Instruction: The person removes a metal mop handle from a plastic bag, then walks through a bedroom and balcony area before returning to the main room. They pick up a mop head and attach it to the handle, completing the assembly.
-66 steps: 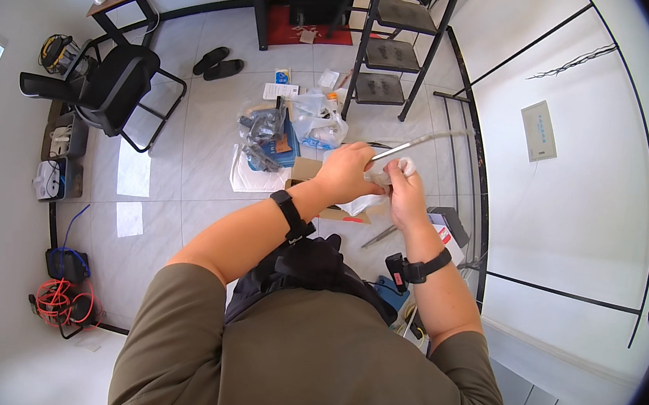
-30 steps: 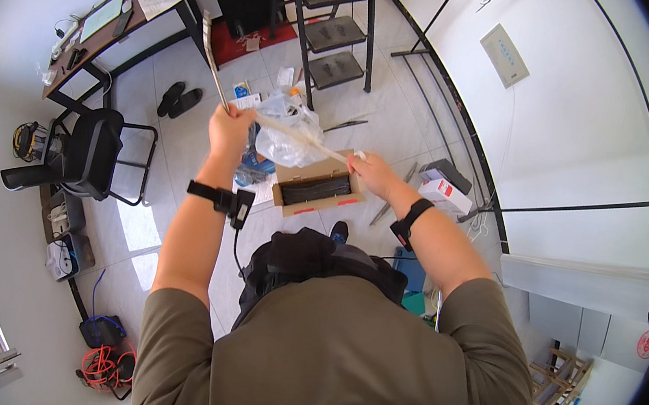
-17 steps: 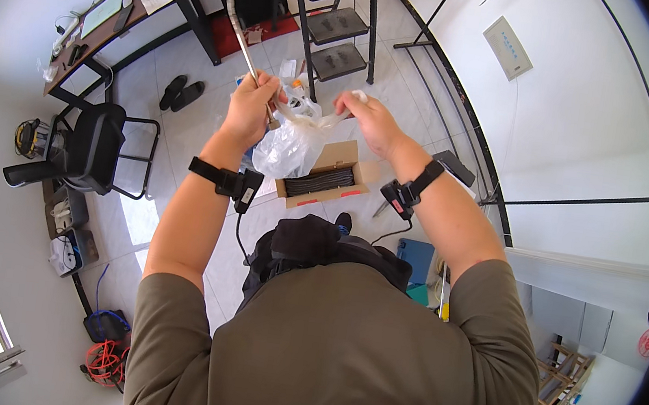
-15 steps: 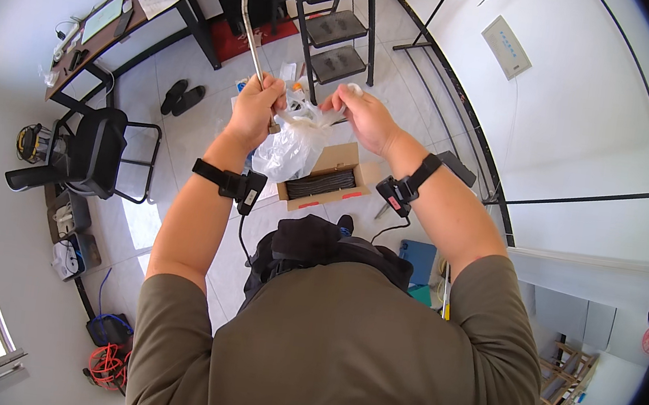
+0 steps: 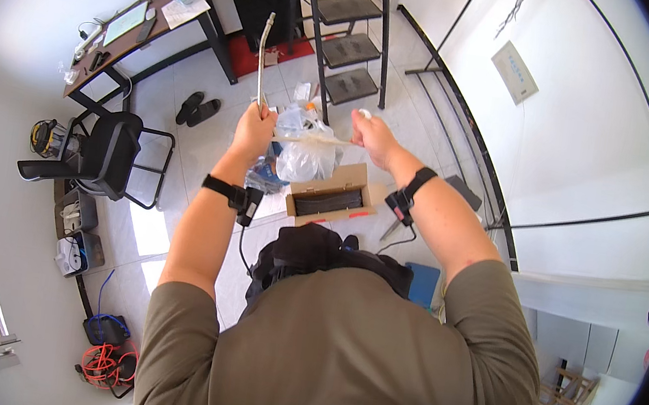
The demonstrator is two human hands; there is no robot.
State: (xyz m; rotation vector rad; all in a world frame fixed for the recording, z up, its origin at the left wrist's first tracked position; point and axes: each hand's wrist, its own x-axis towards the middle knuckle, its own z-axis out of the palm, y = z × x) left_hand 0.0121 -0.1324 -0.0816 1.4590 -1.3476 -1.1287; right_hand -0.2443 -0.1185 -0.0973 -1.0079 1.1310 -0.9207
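A metal tube (image 5: 262, 63) is in the left hand (image 5: 253, 132), and plastic film (image 5: 328, 142) spans from there to the right hand (image 5: 374, 138) across a plastic bag (image 5: 303, 164), perhaps part of it. The cardboard box (image 5: 342, 177) sits nearer on the floor (image 5: 201, 174), the stepladder (image 5: 351, 49) beyond, the slippers (image 5: 203, 112) left, then the office chair (image 5: 114, 140) and desk (image 5: 124, 50).

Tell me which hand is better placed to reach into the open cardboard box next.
Probably the right hand: it sits nearer the cardboard box in this view and seems to pinch only the stretched plastic. The left hand is farther off and grips the bent metal tube.
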